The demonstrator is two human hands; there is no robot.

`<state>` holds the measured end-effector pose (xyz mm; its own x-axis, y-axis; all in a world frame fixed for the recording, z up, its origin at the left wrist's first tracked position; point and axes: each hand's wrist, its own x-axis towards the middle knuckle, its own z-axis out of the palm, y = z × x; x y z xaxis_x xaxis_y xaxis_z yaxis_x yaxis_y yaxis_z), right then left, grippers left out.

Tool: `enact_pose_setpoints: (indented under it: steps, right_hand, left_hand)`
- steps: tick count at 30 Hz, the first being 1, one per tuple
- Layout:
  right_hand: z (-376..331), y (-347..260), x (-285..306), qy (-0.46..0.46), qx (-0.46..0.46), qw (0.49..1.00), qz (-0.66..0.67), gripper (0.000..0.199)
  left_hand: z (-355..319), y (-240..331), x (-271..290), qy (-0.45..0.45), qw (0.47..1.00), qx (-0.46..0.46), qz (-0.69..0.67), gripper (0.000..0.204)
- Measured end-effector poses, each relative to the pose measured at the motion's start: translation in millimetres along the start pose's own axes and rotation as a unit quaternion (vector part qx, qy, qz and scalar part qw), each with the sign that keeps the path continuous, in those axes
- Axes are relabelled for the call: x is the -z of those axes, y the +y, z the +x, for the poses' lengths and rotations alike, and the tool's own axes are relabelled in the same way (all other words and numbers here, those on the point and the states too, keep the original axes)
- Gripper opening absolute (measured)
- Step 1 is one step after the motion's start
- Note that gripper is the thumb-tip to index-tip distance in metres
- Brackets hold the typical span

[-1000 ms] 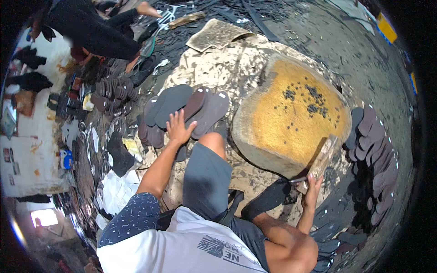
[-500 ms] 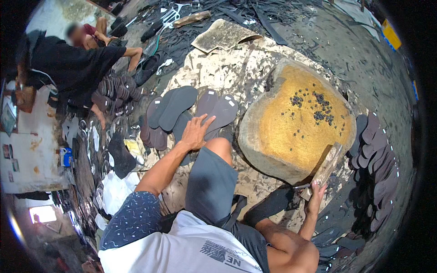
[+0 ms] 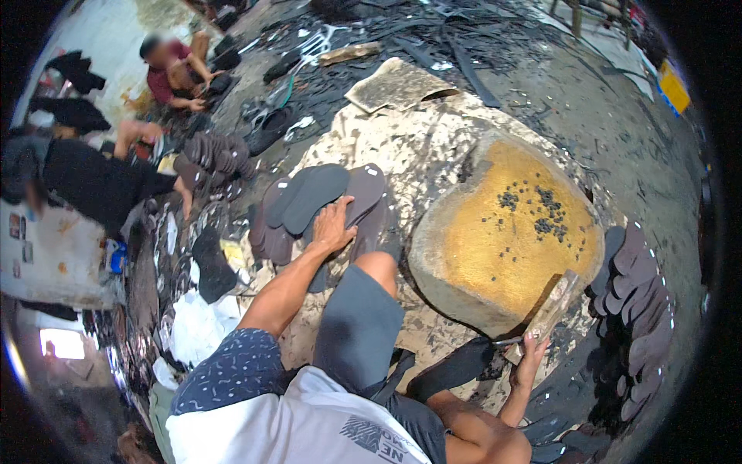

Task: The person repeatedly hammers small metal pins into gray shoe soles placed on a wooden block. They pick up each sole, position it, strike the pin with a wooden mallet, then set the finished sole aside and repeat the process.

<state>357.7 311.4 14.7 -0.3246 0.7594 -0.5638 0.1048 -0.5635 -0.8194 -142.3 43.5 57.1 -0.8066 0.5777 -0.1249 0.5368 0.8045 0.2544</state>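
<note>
Grey floor (image 3: 657, 166): black flat strips (image 3: 468, 69) at 12 o'clock, overlapping dark-brown sole-shaped pieces (image 3: 649, 305) at 4. Cream black-smudged sheet (image 3: 371, 143): dark-grey and brown soles (image 3: 317, 193) at 10, yellow-topped rounded block (image 3: 464, 255) at 3, small black bits (image 3: 547, 226) atop.

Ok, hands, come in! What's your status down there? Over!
Left hand on dark soles. Right hand gripping wooden bar at edge of yellow-topped block. Small black bits scattered on its top.

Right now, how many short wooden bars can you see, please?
2: one bar in the right hand, at the stump's edge; the other bar lies farther ahead, beside black scraps. More may hide under the scraps.
</note>
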Motion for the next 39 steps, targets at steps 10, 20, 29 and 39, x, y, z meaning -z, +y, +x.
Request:
enact_pose_setpoints:
  steps: [10,20,29,39]
  right_hand:
    - [5,-13,-11,-0.022,0.031,0.999,-0.018,0.099]
    - [-9,-31,-22,-0.033,0.047,0.998,0.016,0.071]
    - [-16,-46,-38,-0.017,0.159,0.983,-0.089,0.079]
    - [-23,-46,-33,-0.045,0.056,0.995,-0.076,0.046]
  left_hand:
    - [89,272,-19,0.008,0.882,-0.471,-0.028,0.066]
    - [26,254,-60,-0.001,0.855,-0.511,-0.086,0.054]
    - [-49,266,-53,-0.039,0.852,-0.501,-0.147,0.055]
    - [-54,313,-70,-0.244,0.839,-0.126,-0.470,0.029]
